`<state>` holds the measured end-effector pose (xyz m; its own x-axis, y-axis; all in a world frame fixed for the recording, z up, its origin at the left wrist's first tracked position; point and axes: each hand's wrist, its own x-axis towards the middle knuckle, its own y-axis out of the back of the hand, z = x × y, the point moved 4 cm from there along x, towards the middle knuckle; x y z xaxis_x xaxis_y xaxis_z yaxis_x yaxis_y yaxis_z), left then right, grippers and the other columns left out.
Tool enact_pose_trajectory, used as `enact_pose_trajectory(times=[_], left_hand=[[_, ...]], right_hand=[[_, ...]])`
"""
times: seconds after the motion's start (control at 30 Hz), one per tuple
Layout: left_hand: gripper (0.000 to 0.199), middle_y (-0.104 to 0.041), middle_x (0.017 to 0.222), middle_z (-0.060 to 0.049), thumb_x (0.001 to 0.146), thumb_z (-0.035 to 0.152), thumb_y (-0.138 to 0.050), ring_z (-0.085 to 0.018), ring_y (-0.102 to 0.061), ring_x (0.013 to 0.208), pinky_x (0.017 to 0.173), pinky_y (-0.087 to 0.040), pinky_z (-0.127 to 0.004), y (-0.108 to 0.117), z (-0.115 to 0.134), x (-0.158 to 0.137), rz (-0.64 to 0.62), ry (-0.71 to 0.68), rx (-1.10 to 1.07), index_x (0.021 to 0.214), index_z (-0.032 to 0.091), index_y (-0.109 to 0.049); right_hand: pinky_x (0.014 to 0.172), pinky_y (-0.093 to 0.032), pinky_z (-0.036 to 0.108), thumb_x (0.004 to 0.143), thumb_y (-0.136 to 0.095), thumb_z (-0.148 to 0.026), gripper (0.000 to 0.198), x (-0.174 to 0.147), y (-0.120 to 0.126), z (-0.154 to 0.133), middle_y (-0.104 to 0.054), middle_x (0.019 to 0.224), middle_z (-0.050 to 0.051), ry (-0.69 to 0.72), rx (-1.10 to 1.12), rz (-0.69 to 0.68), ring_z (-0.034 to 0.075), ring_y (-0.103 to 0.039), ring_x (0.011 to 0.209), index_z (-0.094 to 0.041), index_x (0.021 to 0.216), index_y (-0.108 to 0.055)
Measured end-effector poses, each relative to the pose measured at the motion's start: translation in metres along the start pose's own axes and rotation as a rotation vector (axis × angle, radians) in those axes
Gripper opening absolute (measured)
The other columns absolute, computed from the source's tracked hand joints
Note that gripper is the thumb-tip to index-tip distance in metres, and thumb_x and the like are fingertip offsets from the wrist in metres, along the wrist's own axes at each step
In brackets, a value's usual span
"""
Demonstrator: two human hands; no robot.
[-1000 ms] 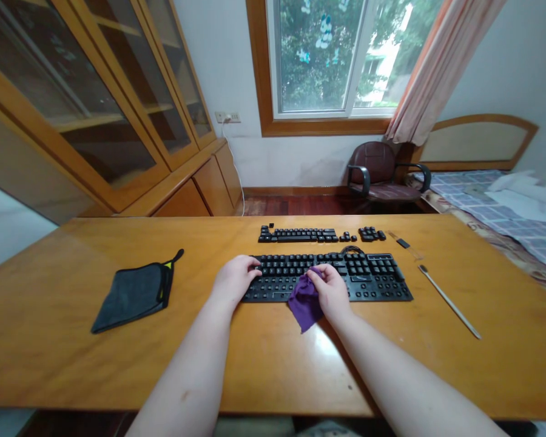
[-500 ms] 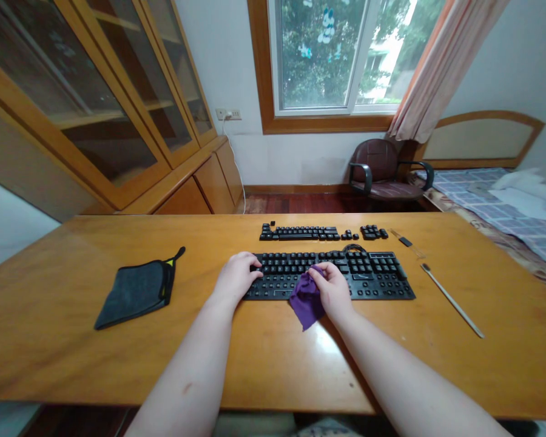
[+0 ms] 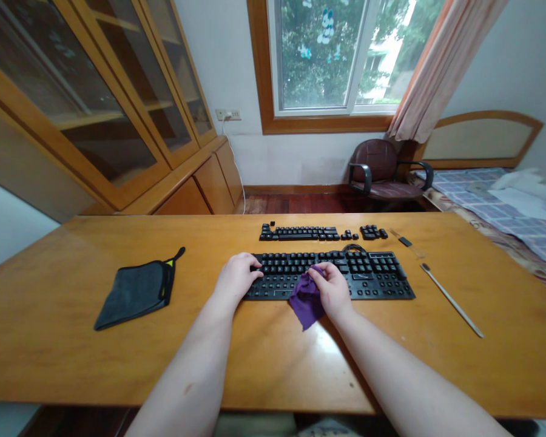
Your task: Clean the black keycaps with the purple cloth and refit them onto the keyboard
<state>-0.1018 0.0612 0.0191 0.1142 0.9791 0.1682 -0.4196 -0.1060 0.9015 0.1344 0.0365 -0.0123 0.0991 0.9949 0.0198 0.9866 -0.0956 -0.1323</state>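
Note:
A black keyboard point(image 3: 382, 276) lies across the desk before me, many of its lower keycaps off. My left hand point(image 3: 237, 274) is closed around its left end, thumb and fingers on the edge keys. Between the thumb and fingers of my right hand point(image 3: 334, 291) is a purple cloth point(image 3: 306, 301), pressed to the middle of the keyboard, its loose end hanging over the front edge onto the desk. Behind the keyboard, removed keycaps point(image 3: 306, 233) stand in rows, with a smaller group of keycaps point(image 3: 373, 232) to their right.
A folded dark grey cloth point(image 3: 134, 295) with a black loop lies at left. To the right are a thin long-handled brush point(image 3: 452, 300) and a wire keycap puller point(image 3: 405, 241). Beyond the wooden desk point(image 3: 273, 364) stand a chair point(image 3: 377, 167) and a bed point(image 3: 505, 200).

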Motion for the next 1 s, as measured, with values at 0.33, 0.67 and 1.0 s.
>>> enact_pose_trajectory(times=[0.33, 0.67, 1.0], left_hand=[[0.016, -0.068, 0.095, -0.004, 0.076, 0.033, -0.058, -0.023, -0.059, 0.094, 0.089, -0.043, -0.033, 0.003, 0.006, 0.000, -0.027, -0.006, 0.000, 0.076, 0.025, -0.072], [0.069, -0.053, 0.127, -0.017, 0.067, 0.015, -0.069, -0.022, -0.053, 0.114, 0.094, -0.043, -0.033, -0.028, -0.025, 0.002, 0.023, 0.445, -0.594, 0.130, 0.015, -0.040], [0.063, -0.065, 0.107, -0.008, 0.065, 0.009, -0.068, -0.021, -0.063, 0.096, 0.089, -0.047, -0.035, -0.028, -0.023, 0.005, 0.037, 0.305, -0.513, 0.124, 0.023, -0.051]], right_hand=[[0.061, -0.045, 0.028, 0.069, -0.068, -0.042, 0.025, 0.000, 0.000, 0.000, -0.063, 0.069, 0.001, 0.000, -0.004, 0.002, 0.017, -0.058, 0.065, -0.020, 0.077, -0.059], [0.060, -0.044, 0.027, 0.069, -0.068, -0.041, 0.025, 0.001, 0.000, 0.001, -0.061, 0.067, 0.000, 0.017, -0.016, 0.007, 0.016, -0.057, 0.063, -0.019, 0.076, -0.059], [0.060, -0.043, 0.027, 0.068, -0.069, -0.038, 0.022, 0.000, -0.002, -0.003, -0.061, 0.066, -0.001, 0.009, -0.009, 0.003, 0.015, -0.056, 0.062, -0.019, 0.074, -0.059]])
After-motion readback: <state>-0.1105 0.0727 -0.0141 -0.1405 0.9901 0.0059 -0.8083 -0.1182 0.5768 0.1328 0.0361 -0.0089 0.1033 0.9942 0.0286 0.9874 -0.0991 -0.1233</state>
